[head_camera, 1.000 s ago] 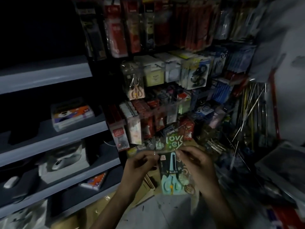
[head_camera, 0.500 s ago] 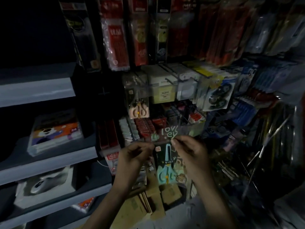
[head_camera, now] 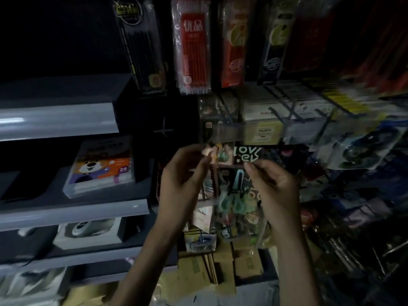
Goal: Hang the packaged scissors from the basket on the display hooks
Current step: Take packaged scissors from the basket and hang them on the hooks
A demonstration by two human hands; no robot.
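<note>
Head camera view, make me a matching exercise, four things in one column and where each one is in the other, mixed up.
1 scissors package
2 red pencil pack
3 bear box
4 mouse box

A hanging up top
B lower grey shelf
C between left hand and right hand
D middle grey shelf

Pairs: 1-C, 2-A, 3-D, 4-B

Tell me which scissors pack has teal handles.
The held scissors pack, pinched at its top by the left hand and right hand. The hanging scissors pack behind it has peach handles.
</note>
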